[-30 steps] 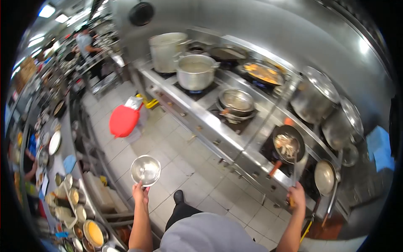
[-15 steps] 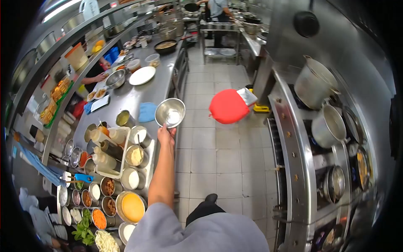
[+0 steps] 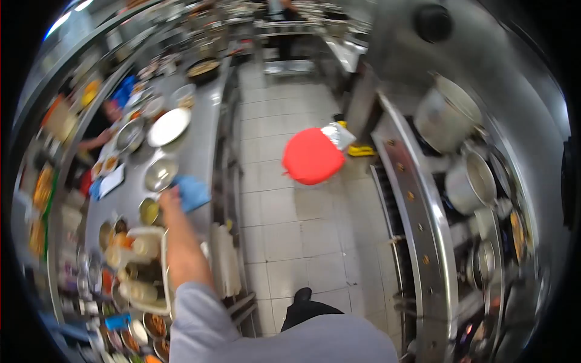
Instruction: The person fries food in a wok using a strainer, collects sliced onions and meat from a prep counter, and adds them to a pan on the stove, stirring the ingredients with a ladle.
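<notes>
My left hand (image 3: 171,197) reaches out over the steel counter (image 3: 203,133) on the left, its fingers closed at the near rim of a small metal bowl (image 3: 161,175). A blue cloth (image 3: 192,192) lies just right of the hand and bowl. Beyond the bowl are a white oval plate (image 3: 169,127) and a larger metal bowl (image 3: 131,135). Close by on the near side stands a metal container with yellowish contents (image 3: 149,210). My right hand is out of view.
A red lid or cover (image 3: 313,156) tops a bin on the tiled floor (image 3: 278,209). Large pots (image 3: 448,115) stand on the stove at right. Squeeze bottles (image 3: 138,290) fill a white tray. Another person's arm (image 3: 97,142) shows across the counter; someone stands at the far end.
The view has swung from the stove to the counter. My left hand has carried the bowl from above the floor to over the counter. My right hand, earlier holding a utensil at a pan, has left view.
</notes>
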The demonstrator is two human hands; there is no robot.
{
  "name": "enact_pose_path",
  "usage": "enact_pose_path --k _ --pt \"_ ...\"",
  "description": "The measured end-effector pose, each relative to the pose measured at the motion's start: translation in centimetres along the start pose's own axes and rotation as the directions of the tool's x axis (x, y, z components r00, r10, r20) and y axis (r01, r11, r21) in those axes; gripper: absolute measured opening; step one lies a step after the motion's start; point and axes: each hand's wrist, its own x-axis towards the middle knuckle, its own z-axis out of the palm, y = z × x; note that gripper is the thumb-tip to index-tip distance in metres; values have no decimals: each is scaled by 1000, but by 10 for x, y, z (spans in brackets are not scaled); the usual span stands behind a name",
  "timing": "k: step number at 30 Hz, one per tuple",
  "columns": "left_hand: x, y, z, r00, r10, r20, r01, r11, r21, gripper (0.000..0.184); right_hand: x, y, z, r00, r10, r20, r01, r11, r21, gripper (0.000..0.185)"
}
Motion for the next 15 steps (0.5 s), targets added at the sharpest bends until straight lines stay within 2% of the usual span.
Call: enact_pose_path --k 1,2,3,4,5,6,7,8,9,10,12,13,14,15 --pt "-36 11 15 997 49 -58 -47 998 34 35 23 16 -18 995 3 97 -5 1000 16 14" --pt "42 6 -13 999 26 -28 -24 997 67 45 27 26 -29 984 4 177 -7 1000 15 15" --pt "19 -10 -11 998 60 31 -60 998 -18 46 17 26 -29 988 7 154 -28 990 136 13" --pt "52 -15 -10 984 160 79 -155 985 -71 47 -14 10 -6 998 -59 21 54 983 174 17" --pt "34 -26 -1 946 112 305 -245 862 444 51 -37 -7 -7 990 -39 139 24 994 108 12" --pt "20 -37 15 950 -265 165 292 941 -171 47 10 30 -51 985 -76 157 62 994 94 14" --pt "0 -60 12 880 -53 473 47 999 25 46 -8 22 -43 999 -18 -43 20 999 49 31" --pt "-11 -84 20 643 106 758 -247 966 74 45 -13 19 -47 999 -21 -38 19 999 -49 42" --pt "-63 -94 39 732 -310 607 514 836 -193 47 -26 10 -42 997 26 -66 -30 998 -63 54" --pt "-173 -102 77 835 -305 459 408 901 -144 43 -46 0 -26 990 29 -138 -24 999 36 62" --pt "-225 -180 70 723 -432 539 448 887 110 33 -73 -16 -22 999 21 -26 -19 996 92 64" --pt "-258 -219 56 531 -530 661 490 829 271 22 -82 -22 -20 999 25 -41 -21 996 83 64" --pt "-311 -246 46 418 -651 633 535 740 408 20 -85 -25 -21 998 33 -44 -30 997 72 64" --pt "-353 -267 29 297 -756 583 334 654 679 20 -93 -33 -21 997 39 -65 -36 998 53 64"
